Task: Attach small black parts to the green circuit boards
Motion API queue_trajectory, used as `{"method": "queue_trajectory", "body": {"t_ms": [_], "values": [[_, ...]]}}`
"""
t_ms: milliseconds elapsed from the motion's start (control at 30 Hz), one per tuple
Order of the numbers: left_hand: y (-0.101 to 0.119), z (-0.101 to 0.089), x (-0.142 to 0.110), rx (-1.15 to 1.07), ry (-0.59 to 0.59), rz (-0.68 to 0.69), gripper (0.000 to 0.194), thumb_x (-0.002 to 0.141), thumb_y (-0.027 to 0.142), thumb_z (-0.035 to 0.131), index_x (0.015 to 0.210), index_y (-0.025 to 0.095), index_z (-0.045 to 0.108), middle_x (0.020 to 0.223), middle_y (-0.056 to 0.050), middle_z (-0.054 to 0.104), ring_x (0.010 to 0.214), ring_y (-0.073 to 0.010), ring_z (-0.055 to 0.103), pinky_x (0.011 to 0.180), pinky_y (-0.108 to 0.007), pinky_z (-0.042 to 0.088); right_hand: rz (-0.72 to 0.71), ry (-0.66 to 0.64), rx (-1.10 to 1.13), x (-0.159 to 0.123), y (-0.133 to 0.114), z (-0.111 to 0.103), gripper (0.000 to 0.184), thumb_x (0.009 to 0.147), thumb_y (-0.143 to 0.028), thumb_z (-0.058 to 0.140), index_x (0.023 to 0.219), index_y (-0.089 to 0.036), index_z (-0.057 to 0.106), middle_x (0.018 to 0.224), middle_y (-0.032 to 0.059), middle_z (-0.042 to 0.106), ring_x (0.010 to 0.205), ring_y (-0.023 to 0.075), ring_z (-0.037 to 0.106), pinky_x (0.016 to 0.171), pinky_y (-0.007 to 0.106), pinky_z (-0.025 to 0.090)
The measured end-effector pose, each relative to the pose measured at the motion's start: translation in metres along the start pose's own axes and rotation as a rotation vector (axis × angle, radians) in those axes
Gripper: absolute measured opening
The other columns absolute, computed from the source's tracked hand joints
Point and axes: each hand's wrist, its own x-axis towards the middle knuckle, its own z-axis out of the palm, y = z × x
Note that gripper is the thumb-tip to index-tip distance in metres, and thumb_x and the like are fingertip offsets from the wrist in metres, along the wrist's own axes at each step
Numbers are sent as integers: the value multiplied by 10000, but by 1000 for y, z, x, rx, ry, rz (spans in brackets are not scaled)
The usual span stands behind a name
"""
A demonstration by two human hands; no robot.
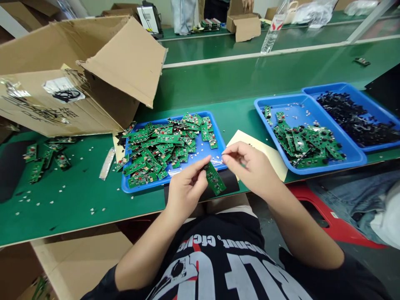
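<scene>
My left hand (pixel 188 183) pinches a small green circuit board (pixel 215 180) by its upper end, and the board hangs tilted over the front edge of the table. Just to the right, my right hand (pixel 248 166) has thumb and forefinger pressed together; any small piece between them is too tiny to name. The two hands are apart by a short gap. Behind them lies a blue tray (pixel 204 157) heaped with green circuit boards (pixel 165 143), with small white bits on its bare right part.
To the right stand a blue tray (pixel 290 109) of boards and another blue tray (pixel 368 143) of black parts. A large cardboard box (pixel 62 100) is at left, near loose boards (pixel 46 160). A water bottle (pixel 275 29) stands behind; a person's hand (pixel 248 5) shows at the back.
</scene>
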Motion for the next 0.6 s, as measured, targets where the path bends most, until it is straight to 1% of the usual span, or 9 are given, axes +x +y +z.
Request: {"method": "queue_trajectory", "body": {"t_ms": [67, 100, 167, 200, 300, 367, 433, 533, 600], "values": [[1, 0, 1, -163, -2, -107, 310, 861, 203, 547, 1148, 180, 663, 890, -38, 750, 696, -130, 690, 623, -225, 589, 70, -156, 305, -7, 0, 0, 181, 806, -263, 605, 959, -196, 535, 884, 25, 656, 736, 123, 644, 652, 254, 525], [1, 0, 2, -219, -8, -138, 319, 867, 224, 549, 1166, 181, 652, 912, -44, 749, 738, -144, 699, 635, -238, 597, 96, -184, 403, -12, 0, 2, 227, 790, -257, 628, 983, -199, 525, 912, 24, 652, 758, 116, 648, 669, 248, 536], [0, -1, 4, -245, -22, -145, 332, 875, 242, 552, 1192, 189, 634, 939, -49, 747, 771, -155, 705, 637, -247, 602, 134, -154, 491, -20, 0, 6, 268, 765, -226, 652, 994, -204, 515, 919, 16, 647, 767, 104, 648, 691, 241, 547], [-1, -1, 5, -208, -31, -118, 333, 873, 239, 560, 1195, 190, 632, 948, -51, 746, 770, -154, 705, 640, -243, 600, 145, -114, 501, -24, 1, 8, 273, 757, -216, 658, 988, -204, 515, 899, 11, 645, 758, 101, 646, 694, 241, 550], [-6, -4, 10, 35, -72, 83, 291, 855, 207, 591, 1135, 184, 667, 963, -60, 745, 791, -156, 704, 712, -246, 586, 164, -21, 482, -30, 4, 9, 292, 735, -201, 671, 983, -200, 516, 850, 4, 644, 759, 108, 646, 724, 261, 556], [-10, -7, 14, 194, -121, 267, 248, 860, 193, 584, 1086, 184, 685, 947, -61, 746, 816, -168, 705, 753, -259, 577, 170, 5, 451, -33, 5, 7, 291, 732, -193, 669, 983, -198, 522, 848, 10, 645, 782, 116, 648, 754, 276, 554], [-16, -7, 17, 294, -166, 411, 258, 878, 178, 551, 1109, 189, 666, 945, -65, 744, 817, -175, 707, 752, -260, 570, 168, 16, 443, -35, 5, 5, 288, 737, -195, 663, 989, -200, 524, 862, 18, 645, 792, 120, 648, 763, 284, 553], [-25, -2, 21, 361, -172, 550, 326, 886, 148, 523, 1196, 206, 606, 947, -66, 738, 810, -180, 707, 744, -254, 557, 155, 45, 470, -38, 6, 7, 294, 738, -201, 658, 998, -205, 523, 876, 22, 641, 801, 118, 642, 763, 281, 550], [-30, 6, 23, 362, -171, 604, 369, 893, 148, 511, 1253, 212, 561, 918, -64, 735, 769, -179, 706, 711, -246, 550, 168, 84, 480, -40, 8, 10, 301, 728, -189, 652, 1000, -207, 524, 873, 18, 639, 790, 111, 638, 758, 273, 547]]}}
